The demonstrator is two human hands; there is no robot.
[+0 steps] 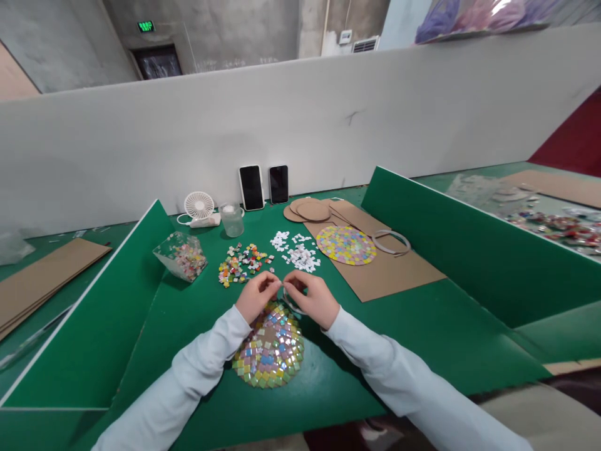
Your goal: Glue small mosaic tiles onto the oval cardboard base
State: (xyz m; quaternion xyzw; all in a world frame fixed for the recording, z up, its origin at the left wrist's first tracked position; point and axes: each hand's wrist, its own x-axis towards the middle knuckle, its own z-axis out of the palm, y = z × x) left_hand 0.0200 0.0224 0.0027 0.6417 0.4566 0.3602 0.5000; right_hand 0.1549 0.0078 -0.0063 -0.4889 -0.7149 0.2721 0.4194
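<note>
Over the upper edge of a round mosaic disc [268, 360], my left hand [257, 295] and my right hand [312, 298] meet almost fingertip to fingertip. Both have thumb and fingers pinched together; whatever they hold between them is too small to name. Shiny yellow, green, pink and blue tiles cover the disc, with some bare brown board near its middle. Part of a pale ring [293, 305] shows below my right fingers. Just beyond my hands lie a pile of colored tiles [241, 263] and a scatter of white pieces [303, 257].
A second mosaic disc [346, 245] and a white ring [392, 242] rest on cardboard [387, 275]. Farther back are cardboard discs [312, 210], two phones [251, 188], a small fan [199, 205], a cup [231, 220] and a clear tile container [182, 257]. Green dividers [469, 244] flank the table.
</note>
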